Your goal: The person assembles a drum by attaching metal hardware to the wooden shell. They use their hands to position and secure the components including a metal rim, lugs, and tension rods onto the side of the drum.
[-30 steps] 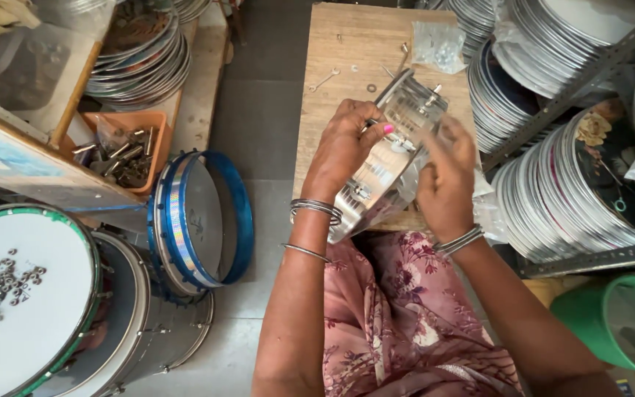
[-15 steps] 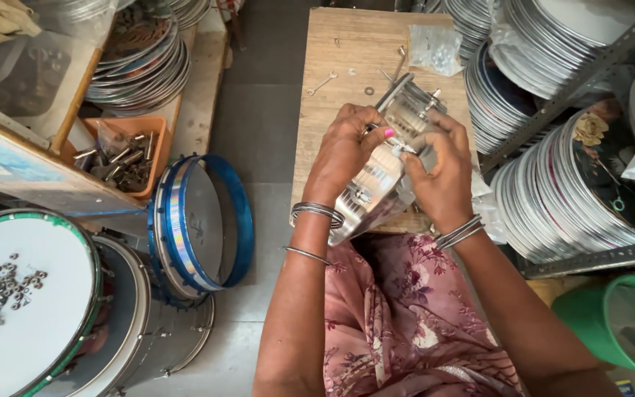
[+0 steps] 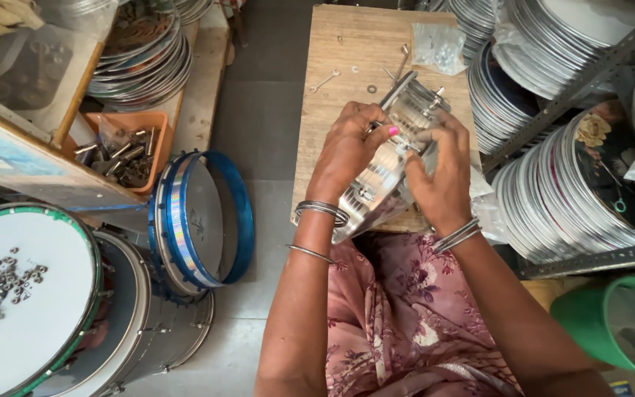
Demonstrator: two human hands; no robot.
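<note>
The left hand (image 3: 348,147) is curled around the left side of a shiny metal drum shell (image 3: 391,165), its fingers closed on the rim and a painted fingertip pressed at the upper edge. The right hand (image 3: 442,173) is closed on the shell's right side, thumb across the front, so both hands hold it tilted above the near end of the wooden bench (image 3: 354,66), with its far end pointing away from the person. Metal bangles (image 3: 321,213) ring the left wrist and more sit on the right wrist. On the bench beyond the hands lie a small spanner (image 3: 325,81), a washer (image 3: 371,89) and a clear plastic bag (image 3: 439,48) with small parts inside. To the right, stacks of metal discs (image 3: 567,191) stand on edge in a metal rack, and a green bucket (image 3: 626,323) sits at the near right. To the left of the bench, a blue-rimmed drum (image 3: 200,220) leans on the floor, an orange tray (image 3: 130,151) of bolts lies further left, and a large drum with a white skin and green rim (image 3: 27,301) carries loose screws. The person's floral dress (image 3: 406,316) fills the near middle.
</note>
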